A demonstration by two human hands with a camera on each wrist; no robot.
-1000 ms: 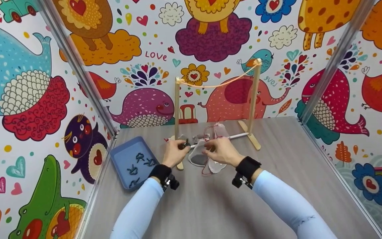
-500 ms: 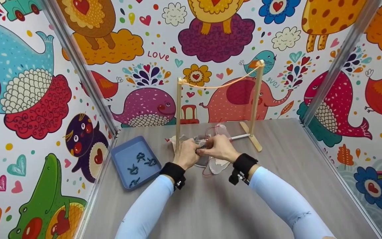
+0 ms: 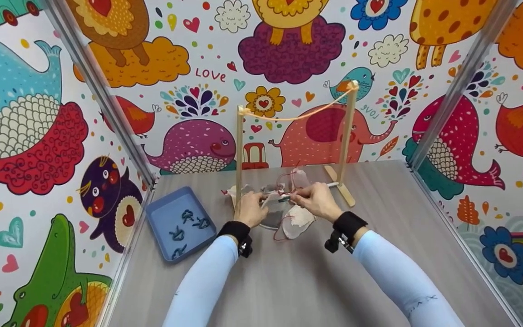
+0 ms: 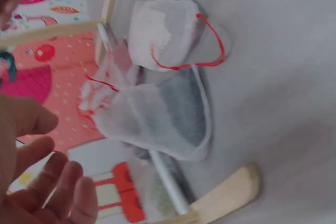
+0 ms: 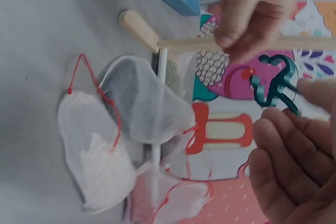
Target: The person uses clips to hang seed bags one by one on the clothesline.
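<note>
Your right hand (image 3: 318,200) pinches a dark green clip (image 5: 278,80) at its fingertips, the clip standing out toward your other hand. Your left hand (image 3: 251,212) holds nothing that shows; its fingers are loosely bent and spread a little apart, near the clip. The two hands are close together but apart.

Below and between them, a mesh bag with dark grey filling (image 5: 139,100) lies across a white rod (image 4: 169,182), which shows through the mesh. A white-filled mesh bag (image 5: 97,150) with a red drawstring lies on the tabletop (image 3: 279,281), just below your right hand and on your side of the grey one. A pinkish bag (image 3: 300,178) lies beyond your right hand, its red string in loops. Another bag, with greenish filling (image 5: 174,74), sits beyond your left hand, partly hidden.

The rod joins the feet of a wooden frame (image 3: 347,136); one post rises beside your left hand, the other beyond your right, with an orange cord (image 3: 288,119) sagging between their tops. Left of your left hand, a blue tray (image 3: 164,213) holds four more green clips (image 3: 177,233).
</note>
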